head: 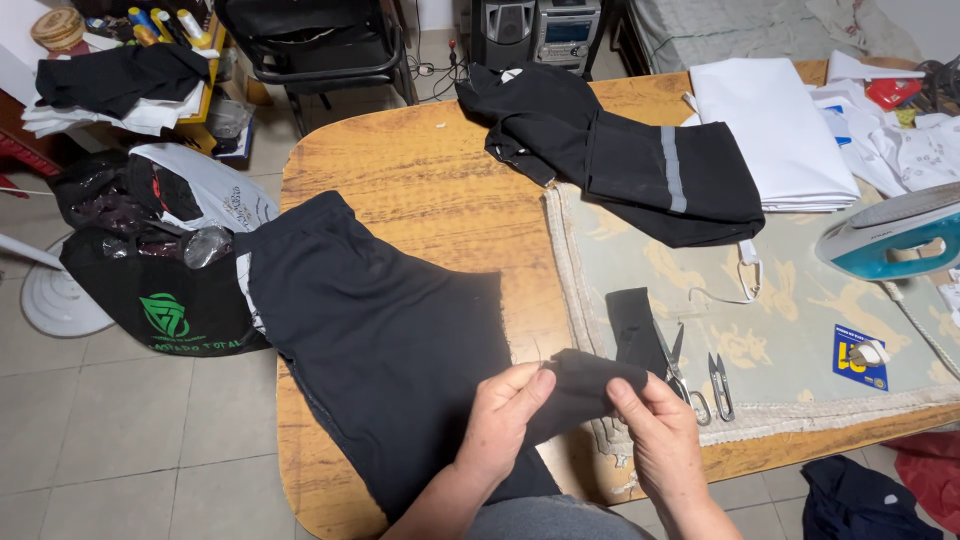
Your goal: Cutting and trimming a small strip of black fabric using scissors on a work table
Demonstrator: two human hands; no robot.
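My left hand (pixel 503 420) and my right hand (pixel 655 432) both pinch a small piece of black fabric (pixel 585 383) near the front edge of the wooden table (pixel 420 190). Each hand grips one end of the piece, thumbs on top. A large black garment (pixel 375 335) lies flat just left of my hands and hangs over the table's front edge. A narrow black fabric strip (pixel 633 325) lies just beyond the held piece, with scissors (pixel 677 368) and small thread snips (pixel 721 385) beside it.
A pale patterned ironing cloth (pixel 790 330) covers the right of the table, with a teal iron (pixel 893 240), a blue thread card (pixel 860 358), a folded black garment with a grey stripe (pixel 620 150) and folded white cloth (pixel 775 125). A black bag (pixel 165 300) stands on the floor at left.
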